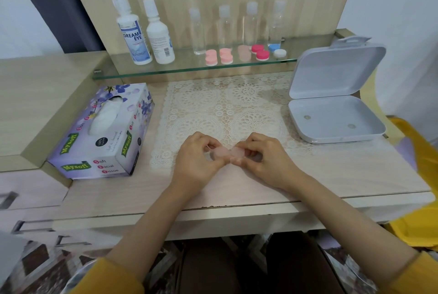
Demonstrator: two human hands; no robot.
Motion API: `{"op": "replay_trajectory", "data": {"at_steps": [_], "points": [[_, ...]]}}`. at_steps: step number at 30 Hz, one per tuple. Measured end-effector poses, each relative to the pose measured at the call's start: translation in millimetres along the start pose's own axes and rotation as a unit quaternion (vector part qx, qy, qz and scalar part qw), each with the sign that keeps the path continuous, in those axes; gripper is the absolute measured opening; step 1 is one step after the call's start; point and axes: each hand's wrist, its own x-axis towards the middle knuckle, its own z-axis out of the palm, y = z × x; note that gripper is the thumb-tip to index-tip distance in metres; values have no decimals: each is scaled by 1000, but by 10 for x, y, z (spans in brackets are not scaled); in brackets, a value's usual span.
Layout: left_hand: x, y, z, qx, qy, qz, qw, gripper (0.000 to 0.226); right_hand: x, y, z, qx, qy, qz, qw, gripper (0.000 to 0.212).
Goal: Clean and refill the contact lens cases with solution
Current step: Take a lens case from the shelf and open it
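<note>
Two hands are meeting low over the near edge of a lace mat (213, 109): the left hand (194, 160) and the right hand (264, 158) are each pinching one end of a pale pink lens case (227, 153), with the fingers curled on it. A tissue box (99, 132) is lying at the left, and white tissue is showing in its slot. A white hinged box (331, 104) is standing open at the right. Behind, a glass shelf (166, 70) is carrying a Dream Eye solution bottle (134, 35), a second white bottle (160, 38), four clear bottles (224, 30) and more capped cases (226, 56); I cannot tell their contents.
</note>
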Motion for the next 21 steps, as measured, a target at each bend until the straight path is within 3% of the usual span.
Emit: {"op": "replay_trajectory", "data": {"at_steps": [4,8,13,16,21], "points": [[21,34,-44,-41,21,-34,998,26,6,47,2,-4,-1,1,1000,29],[11,-70,-170,-5,-23,-40,999,22,4,46,-6,-3,0,1,1000,26],[-74,-220,-237,62,-56,-18,996,63,-5,29,-17,-11,-3,4,1000,22],[-59,-221,-226,68,-73,-11,995,73,1,10,-28,-15,-9,3,1000,20],[-38,-119,-118,46,-75,15,996,62,26,-33,-49,-37,-26,8,999,19]]}}
